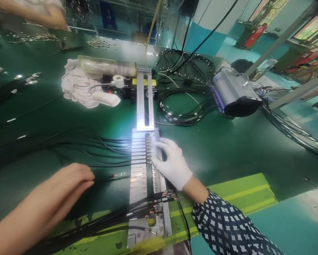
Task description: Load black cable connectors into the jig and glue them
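My bare left hand (78, 179) is closed, fingers pinched around a black cable whose metal-tipped connector (119, 175) points toward the fixture. This long metal slotted fixture (139, 177) runs down the middle of the table. Several black cables (116, 152) lie side by side across its upper part, their connector ends (148, 150) lined up in the slots. My right hand (173, 163), in a white glove, rests at the fixture's right edge beside those ends. Its thumb and forefinger are apart, with nothing visible between them. A bundle of black cables (106, 223) lies across the fixture's near end.
Behind the fixture stand a black control box (127, 92), a white cloth (75, 83) and a plastic-wrapped roll (107, 67). Coiled cables (180, 109) lead to a grey metal device (236, 90). Yellow-green tape (244, 193) covers the near edge. Another person's arm (42, 16) is across the table.
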A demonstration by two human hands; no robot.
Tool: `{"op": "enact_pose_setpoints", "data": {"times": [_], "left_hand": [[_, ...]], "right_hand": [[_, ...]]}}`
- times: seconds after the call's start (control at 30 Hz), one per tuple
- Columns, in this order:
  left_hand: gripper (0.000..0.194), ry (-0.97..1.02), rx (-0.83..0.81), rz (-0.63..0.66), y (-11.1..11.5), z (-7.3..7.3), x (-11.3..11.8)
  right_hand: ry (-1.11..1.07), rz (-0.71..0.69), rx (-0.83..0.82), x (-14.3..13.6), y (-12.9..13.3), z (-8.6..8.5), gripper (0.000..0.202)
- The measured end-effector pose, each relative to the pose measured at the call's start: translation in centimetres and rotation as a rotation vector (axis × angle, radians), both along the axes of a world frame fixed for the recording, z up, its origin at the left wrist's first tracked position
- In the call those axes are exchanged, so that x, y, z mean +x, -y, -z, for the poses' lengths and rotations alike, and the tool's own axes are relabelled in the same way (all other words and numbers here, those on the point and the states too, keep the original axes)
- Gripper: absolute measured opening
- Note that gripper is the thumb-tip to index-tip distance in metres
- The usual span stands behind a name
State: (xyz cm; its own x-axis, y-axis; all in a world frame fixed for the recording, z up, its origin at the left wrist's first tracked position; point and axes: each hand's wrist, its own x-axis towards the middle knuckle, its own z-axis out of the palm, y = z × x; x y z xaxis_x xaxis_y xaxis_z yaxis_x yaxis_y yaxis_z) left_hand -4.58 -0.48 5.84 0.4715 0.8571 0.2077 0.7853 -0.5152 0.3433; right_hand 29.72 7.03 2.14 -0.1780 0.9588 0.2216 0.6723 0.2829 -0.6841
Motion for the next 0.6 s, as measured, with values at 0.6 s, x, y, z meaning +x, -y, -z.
{"op": "enact_pose_setpoints", "data": {"times": [0.6], "left_hand": [[0.021,0.112,0.052,0.227,-4.2,1.3,6.0]], "right_hand": [[-0.005,-0.005,-0.051,0.0,-0.4,-0.3,0.041]]}}
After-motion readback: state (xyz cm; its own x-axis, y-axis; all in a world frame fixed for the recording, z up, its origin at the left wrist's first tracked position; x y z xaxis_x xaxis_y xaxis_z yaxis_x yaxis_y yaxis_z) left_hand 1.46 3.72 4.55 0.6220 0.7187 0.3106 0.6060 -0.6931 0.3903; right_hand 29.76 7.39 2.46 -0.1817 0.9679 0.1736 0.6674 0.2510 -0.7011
